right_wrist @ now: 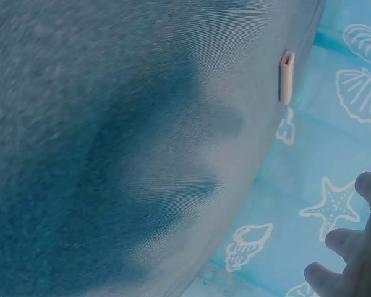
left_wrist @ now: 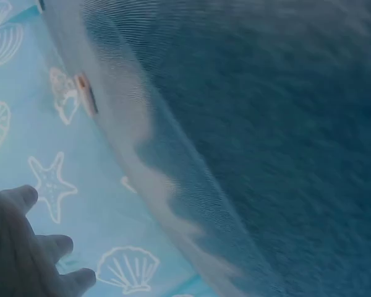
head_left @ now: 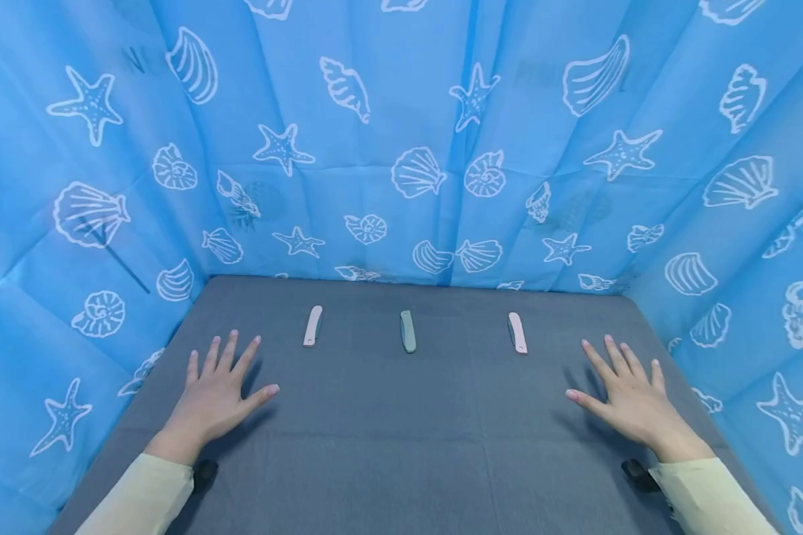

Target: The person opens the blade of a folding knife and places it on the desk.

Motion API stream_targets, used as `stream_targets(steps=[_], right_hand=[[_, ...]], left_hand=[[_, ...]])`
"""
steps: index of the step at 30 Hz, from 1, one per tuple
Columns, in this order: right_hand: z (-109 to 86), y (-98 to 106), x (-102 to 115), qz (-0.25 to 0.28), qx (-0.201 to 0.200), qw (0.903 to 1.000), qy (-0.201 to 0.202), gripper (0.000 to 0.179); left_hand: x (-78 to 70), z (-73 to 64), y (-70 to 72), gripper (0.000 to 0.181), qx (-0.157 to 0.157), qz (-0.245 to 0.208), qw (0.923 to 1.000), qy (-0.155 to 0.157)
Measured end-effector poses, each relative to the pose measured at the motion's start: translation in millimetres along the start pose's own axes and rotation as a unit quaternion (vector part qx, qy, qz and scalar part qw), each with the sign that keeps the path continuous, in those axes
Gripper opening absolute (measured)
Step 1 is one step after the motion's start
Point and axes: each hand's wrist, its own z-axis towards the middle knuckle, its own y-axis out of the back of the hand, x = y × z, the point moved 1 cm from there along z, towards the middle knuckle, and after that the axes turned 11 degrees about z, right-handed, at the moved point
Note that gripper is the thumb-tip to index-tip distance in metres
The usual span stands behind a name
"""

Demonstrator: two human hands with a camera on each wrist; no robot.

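Three slim, slightly curved pieces that look like folded pocket knives lie in a row on the table. The left one (head_left: 312, 325) is pale pink-white with a teal edge, the middle one (head_left: 408, 332) is grey-green, and the right one (head_left: 517, 333) is pale pink. My left hand (head_left: 214, 394) is spread, palm down, over the left side of the table, left of and nearer than the row. Likewise spread, my right hand (head_left: 629, 397) is over the right side. Neither holds anything. Each wrist view shows a pale knife-like piece (left_wrist: 85, 94) (right_wrist: 287, 78) beyond the fingertips.
A grey cloth (head_left: 375, 475) covers the table, with faint creases across it. Blue curtains (head_left: 401, 111) with white shells and starfish stand behind the table and along both sides. A dark wrist device (head_left: 204, 475) shows under the left sleeve, another (head_left: 639, 475) by the right.
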Motion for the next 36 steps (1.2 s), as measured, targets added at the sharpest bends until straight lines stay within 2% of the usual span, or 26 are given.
stream_targets(steps=[19,25,36], right_hand=[[4.1,7,30,0.033,-0.026,0.9989,0.022,0.095],[9.5,5,38,0.046,-0.033,0.9979,0.030,0.092],[21.1,0,48,0.103,-0.029,0.9941,0.021,0.089]], left_hand=[[-32.1,5.3,5.5,0.097,-0.020,-0.027,0.9994,-0.011],[-50.1,13.6,4.4,0.097,-0.036,-0.032,0.9987,-0.019],[-85.4,32.8,9.3,0.093,-0.033,-0.065,0.9965,-0.043]])
